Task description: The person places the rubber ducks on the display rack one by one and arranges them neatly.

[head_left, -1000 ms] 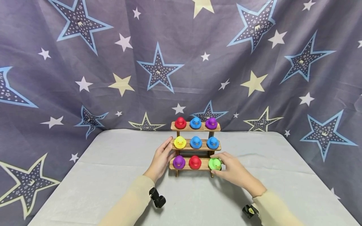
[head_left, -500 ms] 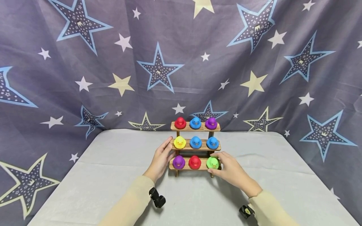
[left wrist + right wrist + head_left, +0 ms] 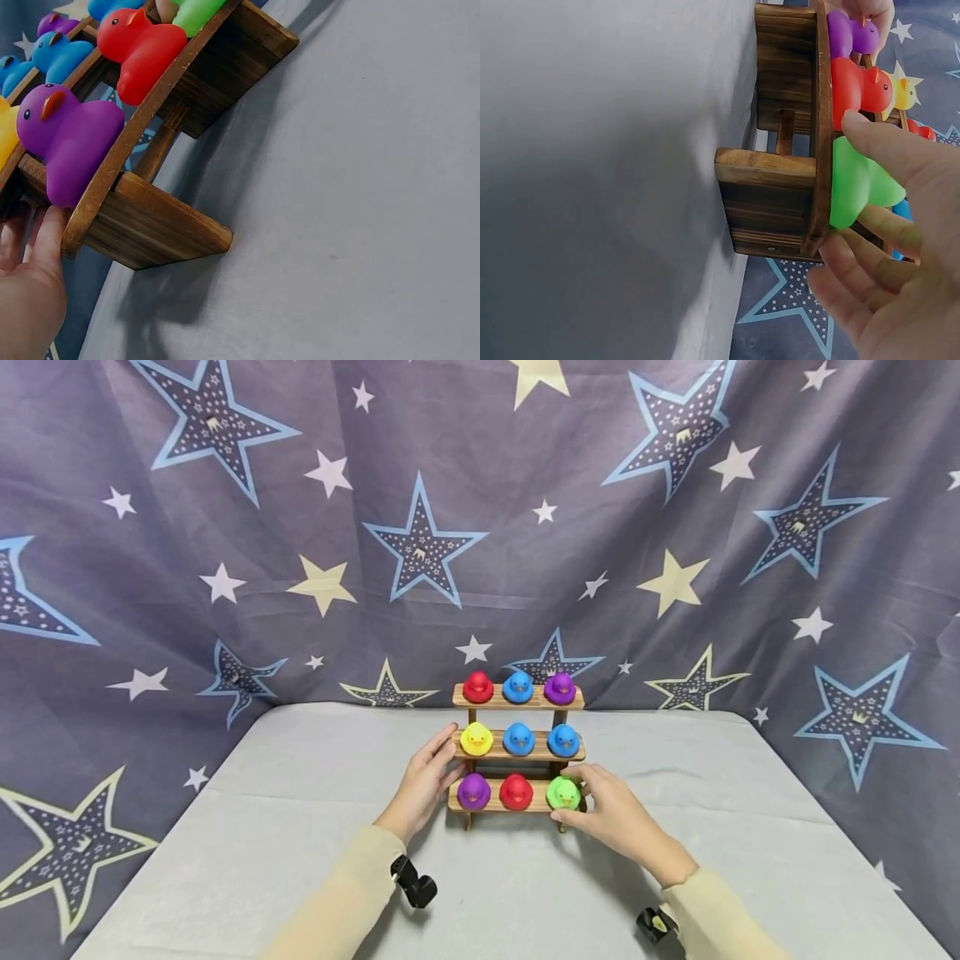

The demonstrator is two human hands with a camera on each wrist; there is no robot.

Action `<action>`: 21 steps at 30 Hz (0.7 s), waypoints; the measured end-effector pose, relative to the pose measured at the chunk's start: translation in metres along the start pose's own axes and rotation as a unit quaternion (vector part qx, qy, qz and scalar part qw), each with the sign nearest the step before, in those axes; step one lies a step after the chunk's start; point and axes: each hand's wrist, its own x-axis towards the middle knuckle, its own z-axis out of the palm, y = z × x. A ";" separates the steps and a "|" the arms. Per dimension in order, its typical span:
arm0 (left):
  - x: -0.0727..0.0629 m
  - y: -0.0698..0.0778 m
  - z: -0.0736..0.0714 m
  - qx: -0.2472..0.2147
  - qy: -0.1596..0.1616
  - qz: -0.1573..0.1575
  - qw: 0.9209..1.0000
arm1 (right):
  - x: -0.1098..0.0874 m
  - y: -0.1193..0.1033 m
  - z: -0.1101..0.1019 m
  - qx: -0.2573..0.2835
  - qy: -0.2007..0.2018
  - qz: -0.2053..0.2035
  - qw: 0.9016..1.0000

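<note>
A three-tier wooden display stand (image 3: 538, 802) holds several rubber ducks, lined up on its steps. At the right end of the bottom step sits a green rubber duck (image 3: 564, 793). My right hand (image 3: 621, 817) holds it between thumb and fingers; in the right wrist view the thumb (image 3: 870, 135) lies across its front side and a finger behind it. My left hand (image 3: 422, 785) is at the stand's left end, its extended fingers touching the side beside the purple duck (image 3: 67, 142). The red duck (image 3: 517, 792) stands in the middle of that step.
The middle step carries a yellow duck (image 3: 477, 738) and two blue ducks (image 3: 563, 740). On the top step are a red, a blue and a purple duck (image 3: 560, 688). A pale cloth (image 3: 300, 827) covers the table, and a star-patterned curtain (image 3: 285, 527) hangs close behind the stand.
The green duck has shifted slightly left on the bottom step and now faces more forward, my right hand moving with it. Over the last half second little differs; my left hand stays put.
</note>
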 end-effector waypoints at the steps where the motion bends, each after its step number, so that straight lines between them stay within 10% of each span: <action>1: 0.000 0.000 0.000 0.000 -0.001 -0.002 1.000 | 0.000 0.001 -0.001 0.000 -0.002 0.000 1.000; 21: 0.002 0.010 -0.001 0.034 0.011 -0.004 0.999 | -0.006 0.010 -0.020 -0.005 -0.026 0.002 1.000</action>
